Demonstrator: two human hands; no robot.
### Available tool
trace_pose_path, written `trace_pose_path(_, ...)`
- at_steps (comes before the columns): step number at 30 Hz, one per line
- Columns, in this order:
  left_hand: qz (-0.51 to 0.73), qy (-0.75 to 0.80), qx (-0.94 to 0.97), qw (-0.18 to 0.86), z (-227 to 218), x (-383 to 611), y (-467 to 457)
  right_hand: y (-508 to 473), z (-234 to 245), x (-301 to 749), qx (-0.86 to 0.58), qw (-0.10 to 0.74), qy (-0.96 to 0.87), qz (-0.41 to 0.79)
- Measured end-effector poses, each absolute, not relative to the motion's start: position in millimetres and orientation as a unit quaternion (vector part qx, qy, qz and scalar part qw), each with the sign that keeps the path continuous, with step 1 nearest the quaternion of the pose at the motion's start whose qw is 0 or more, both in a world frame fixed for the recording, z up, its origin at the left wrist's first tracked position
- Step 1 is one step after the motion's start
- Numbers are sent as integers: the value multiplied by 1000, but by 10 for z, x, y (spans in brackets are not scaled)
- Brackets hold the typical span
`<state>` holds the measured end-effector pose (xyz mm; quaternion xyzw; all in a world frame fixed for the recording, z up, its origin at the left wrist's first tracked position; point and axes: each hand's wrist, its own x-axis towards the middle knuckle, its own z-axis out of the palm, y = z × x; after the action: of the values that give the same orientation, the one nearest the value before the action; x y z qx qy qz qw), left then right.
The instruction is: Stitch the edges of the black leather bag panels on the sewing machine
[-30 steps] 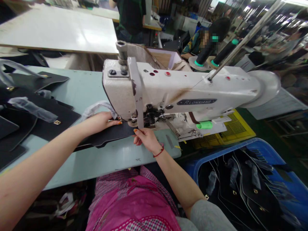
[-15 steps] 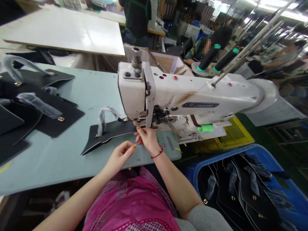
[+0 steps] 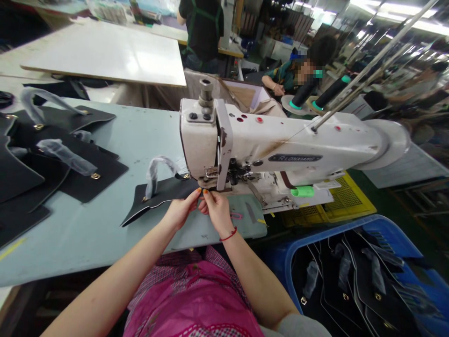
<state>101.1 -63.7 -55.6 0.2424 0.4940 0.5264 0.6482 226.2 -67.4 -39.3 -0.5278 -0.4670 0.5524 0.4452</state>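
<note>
black panel [image 3: 164,192]: far end hidden under sewing machine [image 3: 280,140] | blue crate [image 3: 286,260]: cut off bottom-right

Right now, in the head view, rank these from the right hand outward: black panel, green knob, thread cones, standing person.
1. Black panel, held by the right hand.
2. Green knob, to its right.
3. Thread cones, behind the machine.
4. Standing person, far back.

Busy workshop. A pale blue-green table [image 3: 105,154] fills the foreground, with a large white worktop [image 3: 105,51] behind it. Farther back, one person stands [image 3: 199,23] and another sits [image 3: 298,70]. Strip lights [image 3: 386,9] glare top right. A blue crate [image 3: 280,255] and a yellow tray [image 3: 354,199] sit by the dark green floor [image 3: 393,210].
</note>
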Motion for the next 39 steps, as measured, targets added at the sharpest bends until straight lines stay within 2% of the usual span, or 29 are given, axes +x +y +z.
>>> trace_pose_path(8, 487, 443, 202, 725, -490, 1068, -631, -750, -366, 2100, -502, 529, -302, 614)
trace_pose_path(23, 479, 455, 250, 707, -564, 984, -585, -789, -451, 2250, -529, 509, -455, 503)
trace_pose_path(25, 472, 445, 261, 715, -564, 992, -579, -887, -551, 2337, -539, 487, -511, 460)
trace_pose_path(30, 464, 428, 278, 724, -559, 1006, -565, -1150, -966, 2591, -554, 368, -663, 343)
trace_pose_path(34, 469, 426, 285, 720, -540, 1011, -542, -1228, -1216, 2658, -560, 341, -684, 321)
trace_pose_path(39, 477, 444, 289, 701, -493, 1015, -487, -1226, -1290, 2645, -567, 324, -695, 303)
